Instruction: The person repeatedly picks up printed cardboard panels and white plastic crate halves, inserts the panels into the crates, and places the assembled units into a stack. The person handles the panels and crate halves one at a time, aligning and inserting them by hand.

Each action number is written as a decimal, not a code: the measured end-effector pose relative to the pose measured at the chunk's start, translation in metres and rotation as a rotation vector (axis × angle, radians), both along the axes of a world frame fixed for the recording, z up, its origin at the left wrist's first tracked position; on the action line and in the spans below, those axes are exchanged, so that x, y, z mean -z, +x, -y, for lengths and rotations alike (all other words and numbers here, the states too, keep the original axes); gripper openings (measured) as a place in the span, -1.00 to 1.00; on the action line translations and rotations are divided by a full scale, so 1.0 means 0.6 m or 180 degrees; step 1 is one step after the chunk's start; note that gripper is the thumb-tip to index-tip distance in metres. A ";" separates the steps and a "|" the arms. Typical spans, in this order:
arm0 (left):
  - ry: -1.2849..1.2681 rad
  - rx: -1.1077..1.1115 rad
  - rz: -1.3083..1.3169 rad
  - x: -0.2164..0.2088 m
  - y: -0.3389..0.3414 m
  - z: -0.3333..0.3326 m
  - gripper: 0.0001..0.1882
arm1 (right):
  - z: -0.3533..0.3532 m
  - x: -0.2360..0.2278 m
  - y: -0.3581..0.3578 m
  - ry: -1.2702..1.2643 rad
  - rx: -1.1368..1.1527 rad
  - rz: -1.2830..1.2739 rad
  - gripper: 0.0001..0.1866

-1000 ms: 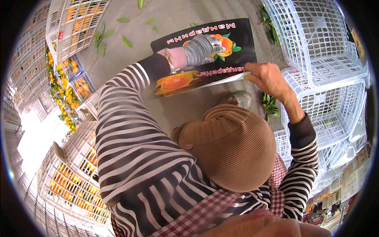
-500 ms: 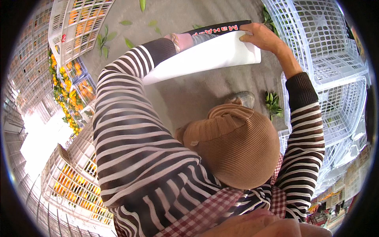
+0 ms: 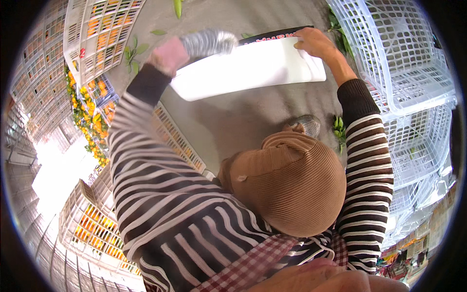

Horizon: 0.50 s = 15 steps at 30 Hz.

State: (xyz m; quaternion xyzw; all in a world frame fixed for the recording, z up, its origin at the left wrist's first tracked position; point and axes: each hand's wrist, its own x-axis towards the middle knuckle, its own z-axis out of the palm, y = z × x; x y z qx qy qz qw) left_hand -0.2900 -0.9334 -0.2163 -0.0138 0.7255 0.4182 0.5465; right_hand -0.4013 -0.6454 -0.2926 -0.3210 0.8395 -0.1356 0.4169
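Near the top of the frame, the gloved left hand and bare right hand are each gripping an end of a flat cardboard sheet; it is looking light, stiff, bendable, best held by its edges.

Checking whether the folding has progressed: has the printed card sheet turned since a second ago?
Yes. The card sheet has flipped away toward the white crates, now showing its blank white side, printed face nearly hidden.

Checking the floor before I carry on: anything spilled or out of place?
Loose green leaves lie scattered on the grey floor beside the orange crates, with a sprig by the shoe. Nothing else stands out.
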 end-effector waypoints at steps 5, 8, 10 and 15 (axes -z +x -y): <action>-0.2293 0.0570 -0.0635 -0.037 0.107 -0.064 -0.24 | 0.020 -0.003 0.015 0.0042 -0.0025 -0.0264 -0.65; -0.2402 -0.0228 -0.0791 0.003 0.133 -0.067 -0.36 | 0.017 -0.005 0.026 0.0205 0.0068 -0.0371 -0.65; -0.2192 -0.0619 -0.0918 0.028 0.137 -0.053 -0.31 | 0.013 -0.006 0.029 0.0085 0.0286 -0.0349 -0.65; -0.2444 -0.0866 -0.1138 0.071 0.147 -0.048 -0.36 | 0.015 -0.005 0.043 0.0144 0.0641 -0.0577 -0.67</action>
